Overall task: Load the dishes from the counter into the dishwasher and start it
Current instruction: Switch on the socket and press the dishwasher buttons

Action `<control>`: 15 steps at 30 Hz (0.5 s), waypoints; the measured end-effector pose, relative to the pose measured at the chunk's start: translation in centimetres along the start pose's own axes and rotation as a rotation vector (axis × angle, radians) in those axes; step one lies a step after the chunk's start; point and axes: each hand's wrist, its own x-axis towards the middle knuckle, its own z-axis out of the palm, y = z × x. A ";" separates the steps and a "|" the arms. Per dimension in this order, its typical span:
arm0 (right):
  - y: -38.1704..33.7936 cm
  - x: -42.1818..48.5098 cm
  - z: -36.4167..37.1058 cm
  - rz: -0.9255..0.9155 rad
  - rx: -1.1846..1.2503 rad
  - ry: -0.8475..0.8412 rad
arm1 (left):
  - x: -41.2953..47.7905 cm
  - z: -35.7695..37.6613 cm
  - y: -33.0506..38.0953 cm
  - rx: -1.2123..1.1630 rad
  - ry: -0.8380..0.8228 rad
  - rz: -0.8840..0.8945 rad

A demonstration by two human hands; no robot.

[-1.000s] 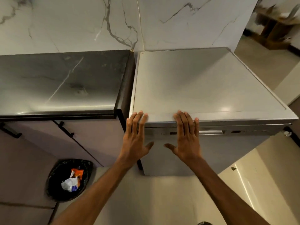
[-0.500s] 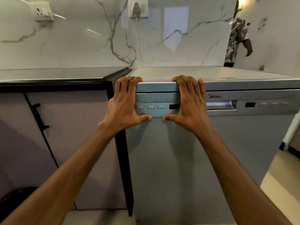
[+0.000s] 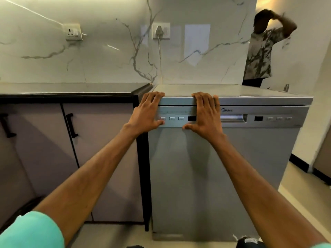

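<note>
Against dishwasher (image 3: 206, 176) front: left hand (image 3: 146, 113), right hand (image 3: 206, 115) flat.

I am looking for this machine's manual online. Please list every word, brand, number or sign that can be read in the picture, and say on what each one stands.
"Midea": brand logo on the dishwasher control panel, just right of the right hand.
Small marks in a row above the buttons, between the right hand and the left hand: too small and blurred to read.
Button symbols: blurred.
The two dark displays: no digits visible.

A home kitchen: dishwasher (image 3: 223, 167), countertop (image 3: 68, 89), marble backsplash (image 3: 107, 56).
</note>
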 end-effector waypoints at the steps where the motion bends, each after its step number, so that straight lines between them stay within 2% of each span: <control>1: 0.1 0.0 0.2 0.001 0.013 0.003 | 0.0 0.1 -0.2 -0.018 0.004 -0.004; 15: 0.7 -0.2 1.6 0.008 0.173 0.070 | 0.1 1.5 -1.2 -0.122 0.059 -0.023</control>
